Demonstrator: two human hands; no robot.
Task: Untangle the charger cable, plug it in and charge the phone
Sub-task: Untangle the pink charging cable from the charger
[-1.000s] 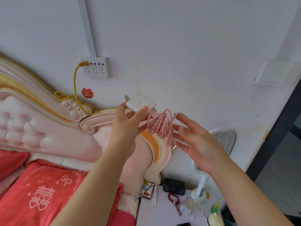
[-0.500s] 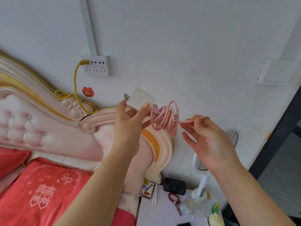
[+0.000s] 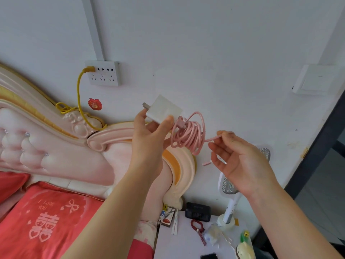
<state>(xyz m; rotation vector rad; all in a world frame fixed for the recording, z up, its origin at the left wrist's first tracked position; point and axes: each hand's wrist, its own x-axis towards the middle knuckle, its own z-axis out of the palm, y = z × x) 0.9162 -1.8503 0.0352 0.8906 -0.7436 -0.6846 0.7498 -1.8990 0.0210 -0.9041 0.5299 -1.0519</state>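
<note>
My left hand [image 3: 150, 139] grips a white charger block [image 3: 164, 109] in front of the wall, its metal prongs pointing left. A coiled pink cable [image 3: 188, 135] hangs in a tangled bundle from the block's right end. My right hand [image 3: 240, 159] pinches a loose strand of that cable between thumb and forefinger, to the right of the coil. The cable's pink end plug [image 3: 206, 163] dangles below the strand. A white wall socket [image 3: 104, 72] sits at the upper left with a yellow cord [image 3: 79, 96] plugged in. A dark phone [image 3: 209, 256] shows partly at the bottom edge.
A white bedside table [image 3: 186, 243] below holds a black box [image 3: 197, 212], a red strap, small packets and an electric swatter [image 3: 229, 186] in its stand. A pink padded headboard [image 3: 56, 143] and red pillow [image 3: 43, 221] fill the left. A dark door frame runs at the right.
My right hand has pulled a strand out of the pink coil towards the right, and the end plug now hangs free. My left hand still holds the charger block in about the same place.
</note>
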